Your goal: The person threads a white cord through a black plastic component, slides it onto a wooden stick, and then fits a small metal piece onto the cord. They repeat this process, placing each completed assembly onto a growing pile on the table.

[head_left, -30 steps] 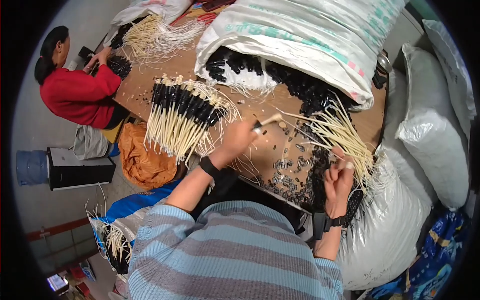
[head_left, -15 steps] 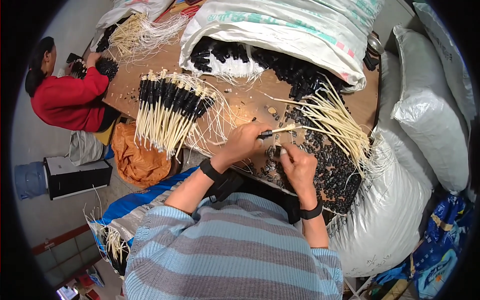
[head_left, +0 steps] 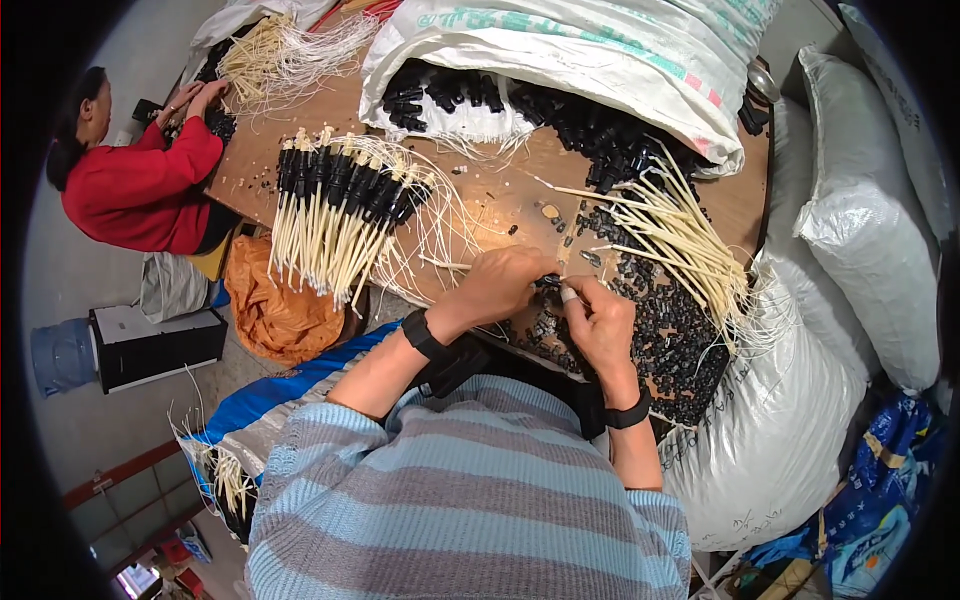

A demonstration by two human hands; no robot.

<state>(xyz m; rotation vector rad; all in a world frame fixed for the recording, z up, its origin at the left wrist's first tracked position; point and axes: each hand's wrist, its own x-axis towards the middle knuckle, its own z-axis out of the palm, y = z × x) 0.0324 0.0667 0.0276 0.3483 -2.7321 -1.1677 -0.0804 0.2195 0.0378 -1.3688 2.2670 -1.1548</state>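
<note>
My left hand is closed around a black plastic socket whose end shows past the fingertips. A cream-sleeved cable sticks out behind that hand on the left. With thumb and finger pinched, my right hand meets the socket's end; whatever small piece it pinches is hidden. Beneath and right of the hands lie many small black clips. Left of them, a bundle of cream-sleeved cables with black sockets rests on the table. Loose cream-sleeved cables fan out at the right.
A white woven sack spills black sockets onto the brown table. Full pale sacks crowd the right edge. A person in red works at the far left, near an orange sack.
My hands have come together at the black socket. The cream cable end that stood out between them no longer shows. The person in red has lifted both hands toward the far cables.
</note>
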